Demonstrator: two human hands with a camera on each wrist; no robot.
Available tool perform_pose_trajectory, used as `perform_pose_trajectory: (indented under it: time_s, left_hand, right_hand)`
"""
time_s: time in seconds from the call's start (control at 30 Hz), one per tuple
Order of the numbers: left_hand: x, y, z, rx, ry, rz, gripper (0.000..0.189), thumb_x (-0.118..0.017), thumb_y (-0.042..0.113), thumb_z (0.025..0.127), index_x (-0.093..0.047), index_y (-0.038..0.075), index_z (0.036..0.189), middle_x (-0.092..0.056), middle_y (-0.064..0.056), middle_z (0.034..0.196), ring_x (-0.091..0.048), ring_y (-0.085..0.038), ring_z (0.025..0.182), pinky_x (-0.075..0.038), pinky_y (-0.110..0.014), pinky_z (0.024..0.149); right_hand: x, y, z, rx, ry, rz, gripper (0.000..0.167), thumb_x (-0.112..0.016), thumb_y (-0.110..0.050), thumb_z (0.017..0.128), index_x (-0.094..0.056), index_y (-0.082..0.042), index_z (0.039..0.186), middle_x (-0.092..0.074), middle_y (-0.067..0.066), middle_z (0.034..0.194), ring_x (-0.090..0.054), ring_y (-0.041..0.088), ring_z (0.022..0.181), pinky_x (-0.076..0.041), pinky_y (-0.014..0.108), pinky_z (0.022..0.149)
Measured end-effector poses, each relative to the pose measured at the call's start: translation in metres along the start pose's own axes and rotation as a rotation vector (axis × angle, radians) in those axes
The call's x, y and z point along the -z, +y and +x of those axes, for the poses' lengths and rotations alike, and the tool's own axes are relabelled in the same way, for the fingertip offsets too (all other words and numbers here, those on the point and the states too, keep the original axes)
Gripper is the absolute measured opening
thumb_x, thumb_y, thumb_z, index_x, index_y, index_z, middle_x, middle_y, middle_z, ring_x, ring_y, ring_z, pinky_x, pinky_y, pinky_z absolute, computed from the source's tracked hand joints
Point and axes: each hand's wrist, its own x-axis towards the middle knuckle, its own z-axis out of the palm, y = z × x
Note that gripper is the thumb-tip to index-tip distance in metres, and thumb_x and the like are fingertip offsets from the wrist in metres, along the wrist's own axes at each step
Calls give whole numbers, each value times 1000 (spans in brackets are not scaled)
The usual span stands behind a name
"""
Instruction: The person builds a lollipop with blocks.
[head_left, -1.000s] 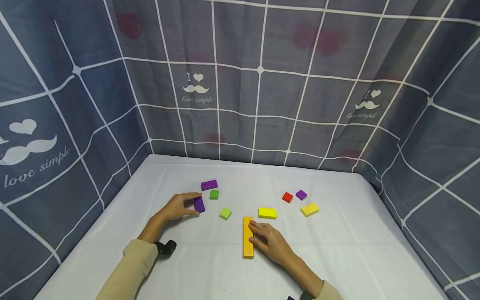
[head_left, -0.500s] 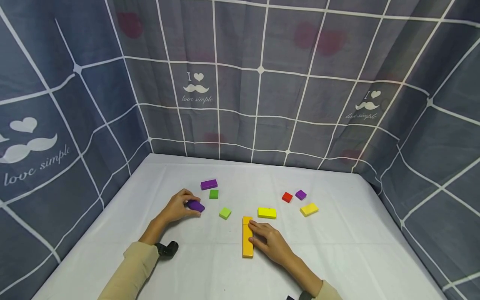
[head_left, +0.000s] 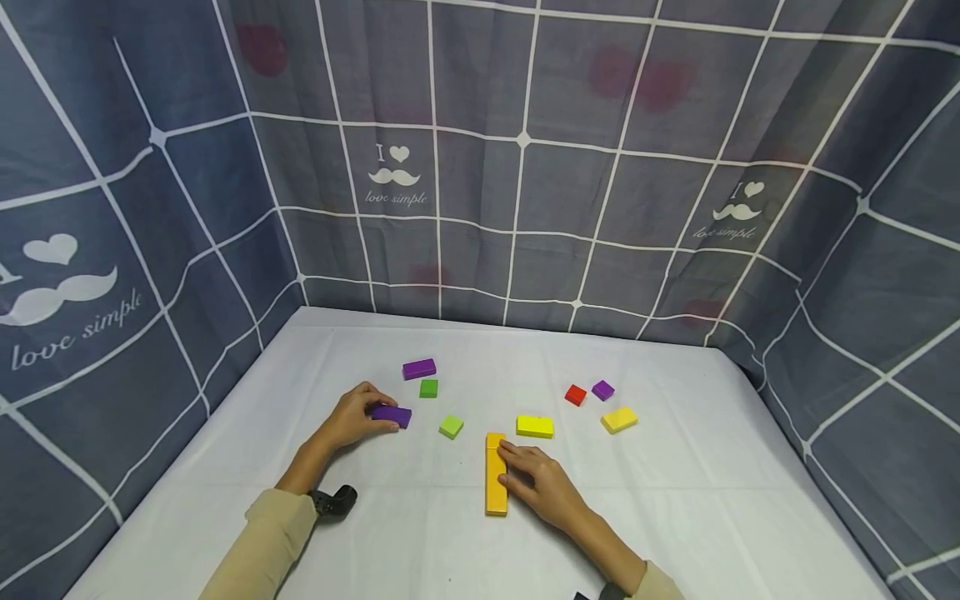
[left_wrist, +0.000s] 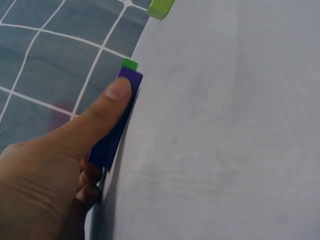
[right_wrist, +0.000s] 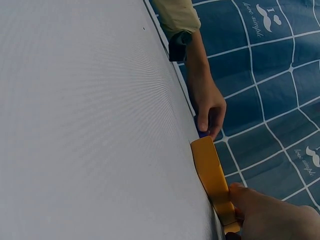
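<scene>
My left hand (head_left: 362, 417) pinches a long dark purple block (head_left: 392, 416) at the left of the table. In the left wrist view the thumb lies along that block's face; the other fingers are mostly hidden behind it. My right hand (head_left: 546, 483) rests with thumb and fingertips against the right side of a long orange block (head_left: 495, 487). A short orange block (head_left: 495, 440) adjoins its far end, in one line with it. In the right wrist view the thumb touches the side of the orange block, and the other fingers are largely hidden.
Another purple block (head_left: 419, 369), a green block (head_left: 428, 388) and a lime block (head_left: 451, 427) lie near the left hand. Beyond the orange blocks is a yellow block (head_left: 535, 427). Farther right lie red (head_left: 575, 395), small purple (head_left: 603, 390) and pale yellow (head_left: 619, 420) blocks. Curtains (head_left: 480, 183) surround the table.
The dark purple block has turned in my left hand, from pointing away from me to lying roughly crosswise. My right hand and the orange blocks stay where they were.
</scene>
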Motion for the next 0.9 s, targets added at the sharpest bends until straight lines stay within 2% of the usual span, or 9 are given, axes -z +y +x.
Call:
perform_pose_trajectory:
  time_s: [0.13,0.27,0.43,0.6,0.73,0.9]
  left_hand:
    - [0,0,-3,-5,18,-3,43,-85,31,63,-72,8,97,-51,1,82,-45,-14,74,-39,-26,62]
    - [1,-2,-7,-25,38,-4,46,-84,33,64,-72,9,102,-59,2,90,-52,-15,81,-46,-29,69]
    - [6,-4,-12,-46,38,-60,41,-82,20,68,-70,9,106,-65,-1,102,-60,-18,90,-51,-34,76]
    - [10,-2,-14,-36,32,-94,36,-81,12,69,-71,9,103,-67,-2,100,-61,-19,90,-53,-32,76]
    - [9,9,-8,-43,60,-129,34,-82,16,69,-72,10,102,-67,-2,99,-62,-20,91,-53,-38,79]
    - [-2,40,11,-40,123,-205,37,-81,21,70,-72,10,104,-67,-1,99,-61,-23,89,-51,-47,80]
  right_hand:
    - [0,0,0,5,8,-4,43,-62,-31,89,-59,-7,125,-54,1,131,-51,17,115,-44,40,94]
    - [0,0,0,10,11,-5,43,-62,-30,89,-58,-7,125,-54,1,130,-52,17,115,-45,39,94]
    - [0,0,0,8,9,-3,43,-62,-31,89,-58,-8,125,-54,1,131,-51,16,115,-45,39,94]
    - [0,0,0,5,6,4,43,-62,-30,89,-58,-8,126,-53,0,131,-51,15,116,-44,38,95]
    - [0,1,0,4,6,4,43,-62,-30,89,-58,-8,126,-53,0,131,-51,15,116,-44,39,95]
    - [0,1,0,11,4,-5,43,-61,-31,89,-58,-8,126,-53,0,131,-51,15,116,-44,39,95]
